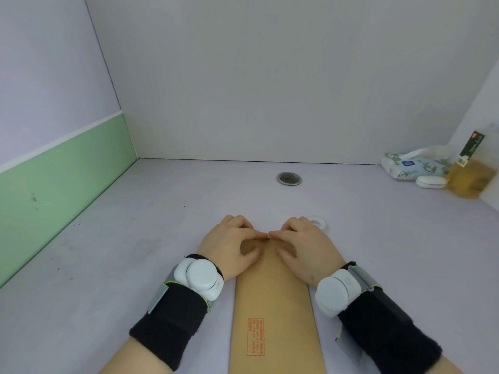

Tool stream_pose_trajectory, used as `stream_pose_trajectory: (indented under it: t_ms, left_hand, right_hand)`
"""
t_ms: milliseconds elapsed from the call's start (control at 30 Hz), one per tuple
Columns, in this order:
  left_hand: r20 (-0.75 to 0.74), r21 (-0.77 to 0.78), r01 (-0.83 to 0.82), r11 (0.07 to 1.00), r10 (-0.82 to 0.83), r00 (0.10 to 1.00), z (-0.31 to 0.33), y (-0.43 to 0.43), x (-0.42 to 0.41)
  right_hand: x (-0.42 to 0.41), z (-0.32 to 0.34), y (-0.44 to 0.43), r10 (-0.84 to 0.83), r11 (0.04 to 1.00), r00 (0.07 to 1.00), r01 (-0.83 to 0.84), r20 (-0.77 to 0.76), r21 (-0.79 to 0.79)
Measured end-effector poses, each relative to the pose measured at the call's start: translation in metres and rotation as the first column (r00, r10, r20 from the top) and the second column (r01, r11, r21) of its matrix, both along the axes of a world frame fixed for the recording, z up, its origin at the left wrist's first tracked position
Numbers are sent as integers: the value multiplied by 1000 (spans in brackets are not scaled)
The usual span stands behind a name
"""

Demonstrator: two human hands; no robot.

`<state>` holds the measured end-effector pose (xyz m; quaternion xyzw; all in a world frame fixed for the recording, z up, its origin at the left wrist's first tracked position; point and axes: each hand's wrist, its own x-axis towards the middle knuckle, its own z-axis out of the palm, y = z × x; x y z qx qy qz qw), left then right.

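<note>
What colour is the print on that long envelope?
Red print on the tan envelope, seen in the head view.

Long brown kraft-paper envelope (272, 306), flat on pale desk top (135, 265), centred, long axis running straight away from near edge. Red printed text block near left side. Far end covered, not readable.

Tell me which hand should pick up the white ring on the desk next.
Right. The white ring lies just beyond the knuckles of the right hand, partly hidden by them. The left hand sits on the other side of the brown envelope, farther off, and could probably hold it down.
</note>
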<state>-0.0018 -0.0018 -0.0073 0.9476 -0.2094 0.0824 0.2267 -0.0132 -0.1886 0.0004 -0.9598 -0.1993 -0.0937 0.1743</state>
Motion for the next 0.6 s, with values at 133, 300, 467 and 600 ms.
stream_pose_trajectory:
  t_ms: [133,300,467,600]
  left_hand:
    - [23,36,5,999,-5,1000,0,-2,-1]
    - [25,57,5,998,-6,1000,2,-4,-2]
    - [32,85,-32,996,30,999,3,-4,-3]
    - [30,110,-108,988,105,994,5,-2,-3]
  right_hand:
    - [-1,-1,2,-9,1000,1000,9,8,-21]
    - [0,0,4,-14,999,1000,14,-4,-36]
    - [-5,3,5,-40,999,999,40,-3,-14]
    - [-4,3,3,-102,995,995,102,-12,23]
